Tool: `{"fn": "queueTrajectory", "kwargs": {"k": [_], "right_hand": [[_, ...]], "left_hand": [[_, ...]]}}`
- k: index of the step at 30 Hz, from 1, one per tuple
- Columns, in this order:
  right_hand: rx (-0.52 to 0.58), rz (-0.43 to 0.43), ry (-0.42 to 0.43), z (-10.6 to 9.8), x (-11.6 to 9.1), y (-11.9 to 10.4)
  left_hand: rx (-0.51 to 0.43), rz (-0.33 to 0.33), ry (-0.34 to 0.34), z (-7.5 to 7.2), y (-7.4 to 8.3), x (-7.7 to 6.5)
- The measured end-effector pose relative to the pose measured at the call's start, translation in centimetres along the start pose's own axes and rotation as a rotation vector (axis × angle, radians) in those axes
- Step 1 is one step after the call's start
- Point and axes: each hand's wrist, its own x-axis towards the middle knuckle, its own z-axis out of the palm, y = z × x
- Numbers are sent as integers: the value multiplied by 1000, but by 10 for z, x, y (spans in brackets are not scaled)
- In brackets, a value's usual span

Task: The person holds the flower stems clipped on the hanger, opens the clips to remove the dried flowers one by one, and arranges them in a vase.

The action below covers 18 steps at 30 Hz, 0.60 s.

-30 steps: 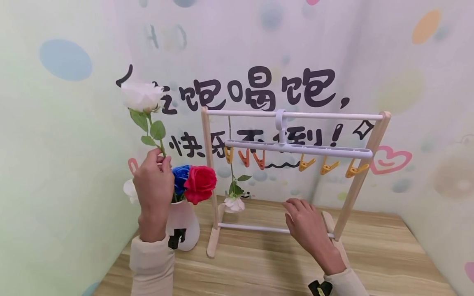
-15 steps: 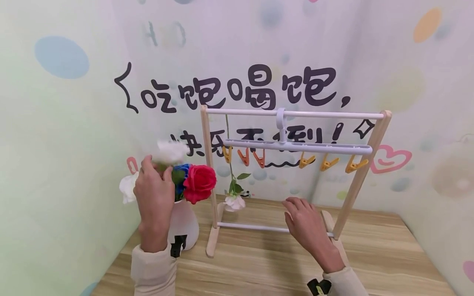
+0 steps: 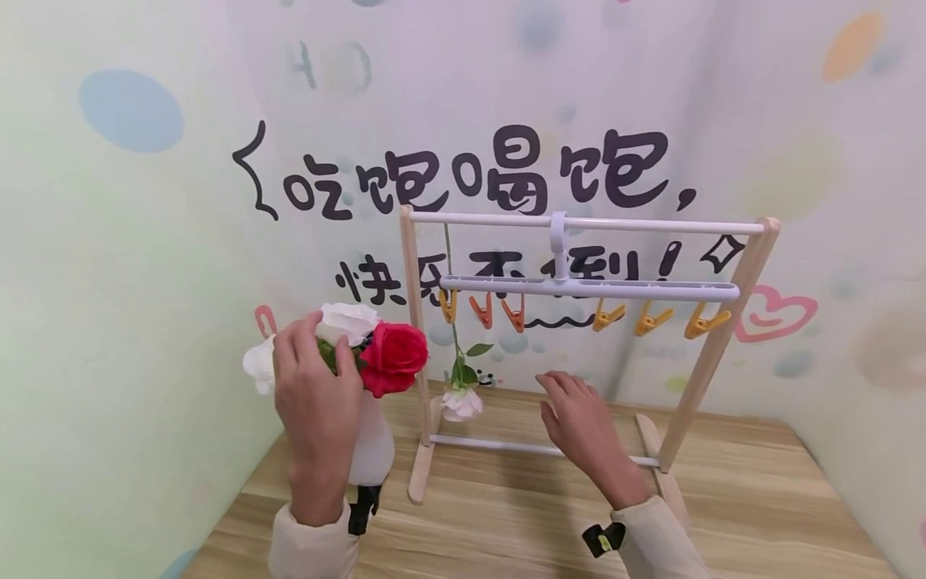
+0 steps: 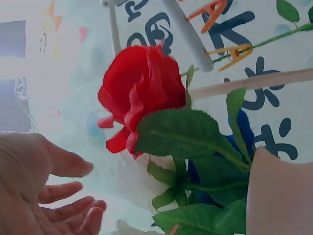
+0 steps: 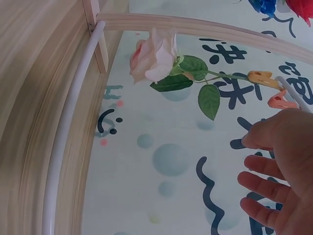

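Observation:
My left hand (image 3: 318,402) is beside the flowers in the white vase (image 3: 372,446); in the left wrist view its thumb and fingers are apart, with nothing between them. A white rose (image 3: 350,322) sits in the bunch just past its fingertips, next to a red rose (image 3: 395,358). Another white rose (image 3: 259,364) leans out to the left, and a blue rose (image 4: 242,128) is partly hidden behind leaves. My right hand (image 3: 582,426) hovers with relaxed fingers in front of the wooden rack (image 3: 716,346), holding nothing. A pale pink rose (image 5: 155,56) hangs head down from a yellow clip (image 5: 264,78).
A white hanger bar (image 3: 651,289) hooks over the rack's top rod (image 3: 485,219). Several orange and yellow clips (image 3: 606,315) hang along it. The rack's lower rod (image 3: 499,445) runs just above the wooden table (image 3: 477,531). A printed wall stands behind.
My left hand lowered the white rose into the vase and let go of it. The right hand has shifted slightly left in the view and still holds nothing.

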Motion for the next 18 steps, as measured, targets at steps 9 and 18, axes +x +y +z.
{"fn": "queueTrajectory", "kwargs": {"k": [9, 18], "right_hand": [[89, 45, -64, 21, 26, -13], [274, 146, -150, 44, 54, -31]], "left_hand": [[-148, 218, 101, 6, 1, -28], [-247, 466, 111, 23, -2, -56]]}}
